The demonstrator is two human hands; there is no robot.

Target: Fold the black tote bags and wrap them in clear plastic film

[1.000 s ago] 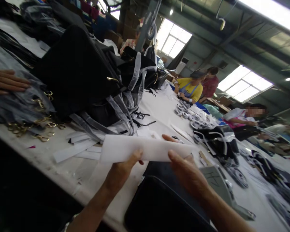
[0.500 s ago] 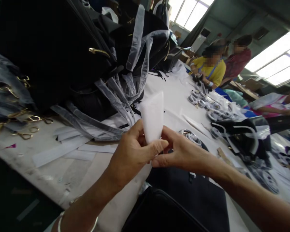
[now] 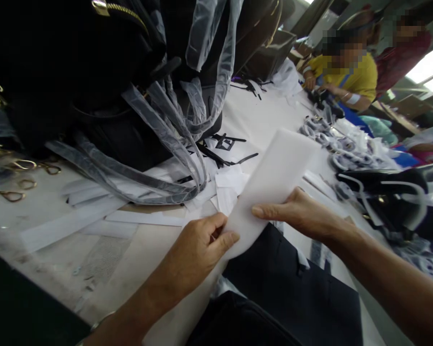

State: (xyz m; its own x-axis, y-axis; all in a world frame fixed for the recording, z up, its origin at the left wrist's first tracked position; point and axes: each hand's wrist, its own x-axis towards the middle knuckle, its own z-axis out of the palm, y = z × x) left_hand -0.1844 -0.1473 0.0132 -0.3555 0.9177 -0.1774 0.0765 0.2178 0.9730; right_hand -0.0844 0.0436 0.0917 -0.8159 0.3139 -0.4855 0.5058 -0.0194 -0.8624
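Both my hands hold a flat white strip of what looks like packing foam (image 3: 274,178), tilted up to the right. My left hand (image 3: 202,245) pinches its lower left end between thumb and fingers. On its right edge, farther up, my right hand (image 3: 296,211) grips with the thumb lying across the front face and the fingers behind. Beneath the strip lies a black bag (image 3: 292,278), partly covered by it. Thin black straps with buckles (image 3: 223,146) and white paper pieces (image 3: 229,190) lie behind the strip.
Large black bags (image 3: 104,120) with plastic-wrapped straps (image 3: 176,129) crowd the left. Gold clasps (image 3: 25,164) lie at the table's left. Wrapped handles (image 3: 353,144) and another black bag (image 3: 389,192) are at right. A person in yellow (image 3: 361,77) works beyond the table.
The white strip, earlier seen narrow and upright between my close-set hands, now shows its broad face and leans right. My right hand has moved up and right along it. The camera view has shifted.
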